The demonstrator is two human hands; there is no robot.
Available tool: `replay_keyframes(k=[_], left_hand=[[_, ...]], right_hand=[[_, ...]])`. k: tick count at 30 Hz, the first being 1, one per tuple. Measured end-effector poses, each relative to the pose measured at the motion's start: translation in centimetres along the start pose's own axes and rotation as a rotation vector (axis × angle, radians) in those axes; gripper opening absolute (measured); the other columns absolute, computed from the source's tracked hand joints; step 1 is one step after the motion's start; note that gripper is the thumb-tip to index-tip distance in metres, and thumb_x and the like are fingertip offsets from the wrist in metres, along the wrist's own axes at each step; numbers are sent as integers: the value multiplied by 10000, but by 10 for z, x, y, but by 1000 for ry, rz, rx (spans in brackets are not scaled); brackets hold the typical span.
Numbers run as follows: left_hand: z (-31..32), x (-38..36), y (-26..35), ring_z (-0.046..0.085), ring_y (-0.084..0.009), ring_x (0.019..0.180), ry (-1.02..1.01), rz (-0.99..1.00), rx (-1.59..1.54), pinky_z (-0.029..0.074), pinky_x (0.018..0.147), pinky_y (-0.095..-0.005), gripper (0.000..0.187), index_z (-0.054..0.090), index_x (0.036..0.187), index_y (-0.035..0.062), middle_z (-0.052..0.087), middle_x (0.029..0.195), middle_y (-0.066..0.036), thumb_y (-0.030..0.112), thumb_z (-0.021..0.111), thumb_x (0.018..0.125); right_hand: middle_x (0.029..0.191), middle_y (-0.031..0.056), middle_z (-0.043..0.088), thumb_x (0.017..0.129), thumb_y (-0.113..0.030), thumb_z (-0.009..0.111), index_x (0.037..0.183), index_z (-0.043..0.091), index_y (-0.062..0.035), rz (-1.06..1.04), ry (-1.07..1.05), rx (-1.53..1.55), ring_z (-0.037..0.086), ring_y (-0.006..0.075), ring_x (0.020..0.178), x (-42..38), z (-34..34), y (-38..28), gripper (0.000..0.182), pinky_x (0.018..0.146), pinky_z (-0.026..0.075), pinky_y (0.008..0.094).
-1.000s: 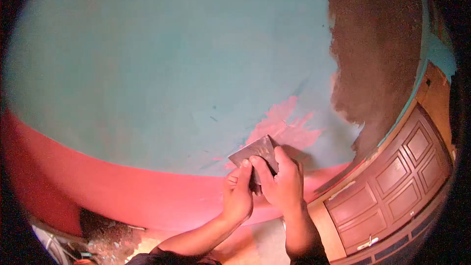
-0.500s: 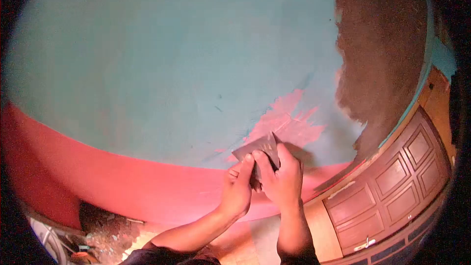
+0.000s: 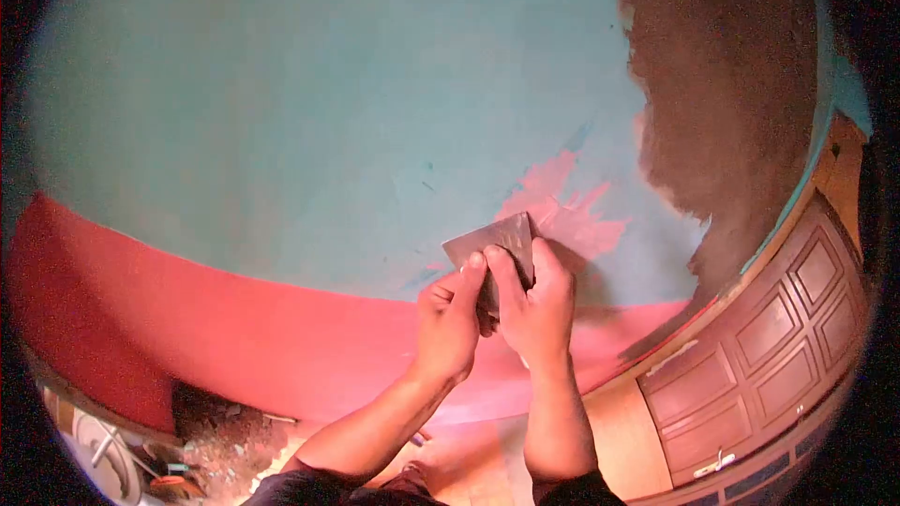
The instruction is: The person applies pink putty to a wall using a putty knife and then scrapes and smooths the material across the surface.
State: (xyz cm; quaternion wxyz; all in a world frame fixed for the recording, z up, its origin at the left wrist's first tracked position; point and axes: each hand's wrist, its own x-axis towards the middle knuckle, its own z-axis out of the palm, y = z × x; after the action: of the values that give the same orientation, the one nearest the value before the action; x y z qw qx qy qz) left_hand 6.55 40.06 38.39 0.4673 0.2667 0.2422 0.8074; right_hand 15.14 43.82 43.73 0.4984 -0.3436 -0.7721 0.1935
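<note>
Head camera facing a painted wall at close range, with a strong fisheye bend

The single head-worn view is looking forward and slightly down at the wall [image 3: 281, 112], sitting so near that the teal surface is filling most of the round picture while the corners are falling into black. The left hand [image 3: 448, 323] and right hand [image 3: 536, 305] are reaching up from the lower edge toward the middle, holding a scraper [image 3: 492, 242] against the wall. The red lower band [image 3: 187, 309] is curving across the bottom, the brown door [image 3: 787, 347] is bending along the right edge, and the floor rubble [image 3: 220, 436] is showing at the bottom left
</note>
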Motion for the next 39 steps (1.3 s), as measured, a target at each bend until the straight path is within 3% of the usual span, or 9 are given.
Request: replay_keyframes(k=[1,7,12,16,20,23,26,36,39], left_hand=[[-3,0,-2,549,-82,560,-13,1,63,417,505,-258,439,695,812,94,640,679,3,409,583,1096],[-30,-13,0,582,-58,606,-23,181,430,460,523,-260,447,674,798,7,659,688,-14,318,580,1105],[-31,-6,18,589,-59,607,-6,284,469,460,509,-248,271,657,880,23,677,720,-15,211,648,1075],[-39,-2,18,617,-64,598,-14,293,497,484,501,-250,231,659,916,-45,689,691,-48,147,674,1044],[-41,-1,18,629,-66,586,4,298,532,486,485,-258,253,660,877,-49,702,684,-67,149,696,1030],[-37,4,22,634,-66,580,34,331,574,491,485,-260,267,661,849,-46,704,667,-76,152,707,1023],[-27,6,31,636,-70,573,50,335,581,491,484,-263,282,658,827,-41,701,653,-73,158,715,1018],[-27,14,34,637,-64,538,45,469,749,496,481,-279,290,639,787,-14,676,593,-85,158,737,998],[-19,8,41,547,-47,605,38,464,822,429,498,-257,283,604,790,-16,637,653,-13,107,696,1028]], right_hand=[[801,181,704,985,-285,736,988,633,7,16,4,35,688,268,697,-1,3,4,309,660,532,414],[979,148,715,974,-147,748,1164,592,3,99,238,485,702,220,892,-41,37,17,288,768,562,395],[1140,180,749,994,-65,696,1294,684,6,58,198,347,728,251,1027,-44,42,22,309,891,572,375],[1189,224,742,996,-33,681,1344,690,-4,-234,204,127,744,303,1063,-44,42,23,349,921,570,387],[1189,182,741,1015,24,616,1367,675,22,-257,232,135,697,189,1042,-46,50,26,357,905,563,336],[1191,185,744,1011,39,615,1355,678,34,-173,229,220,685,172,1057,-42,54,24,350,919,556,330],[1208,211,759,992,49,654,1337,700,6,-168,241,217,720,231,1120,-31,48,12,351,969,556,362],[1075,190,782,997,48,646,1305,713,20,-188,286,179,735,209,963,-22,48,2,316,873,570,325],[1072,192,782,994,48,651,1309,710,21,-194,222,241,736,209,972,-20,44,8,322,874,572,330]])
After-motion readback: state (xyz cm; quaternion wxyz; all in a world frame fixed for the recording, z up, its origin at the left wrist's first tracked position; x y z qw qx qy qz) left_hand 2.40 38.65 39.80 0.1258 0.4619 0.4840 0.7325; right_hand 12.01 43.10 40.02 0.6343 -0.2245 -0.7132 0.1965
